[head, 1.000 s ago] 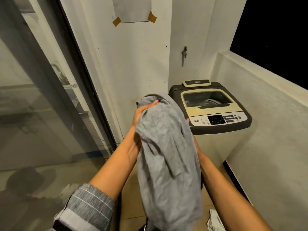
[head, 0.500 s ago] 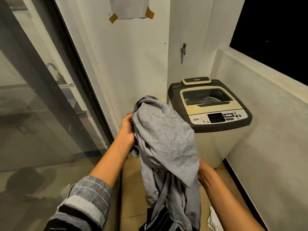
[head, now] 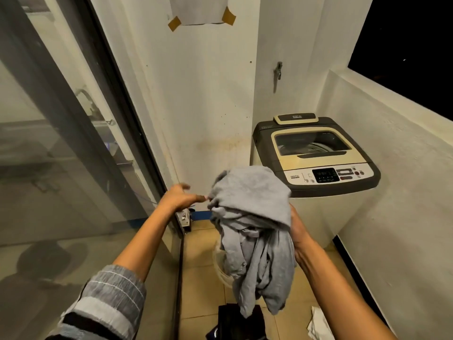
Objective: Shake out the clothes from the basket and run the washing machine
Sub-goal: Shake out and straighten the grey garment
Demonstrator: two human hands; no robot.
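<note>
A crumpled grey garment (head: 252, 217) hangs at chest height in front of the washing machine (head: 306, 163), whose cream lid is down. My right hand (head: 297, 229) grips the garment from its right side and is mostly hidden behind the cloth. My left hand (head: 181, 196) is at the garment's left edge with fingers spread, one fingertip touching the cloth. Below the garment a pale basket rim (head: 218, 263) shows, with dark clothes (head: 235, 320) in front of it.
A glass sliding door (head: 73, 155) runs along the left. A low plastered wall (head: 404, 192) closes the right side, with a dark opening above it. A white cloth (head: 318, 326) lies on the tiled floor. A tap (head: 278, 69) sticks out above the machine.
The garment has dropped lower and bunched toward my right hand. My left hand has loosened its grip and now sits at the cloth's edge. The view has tilted down slightly.
</note>
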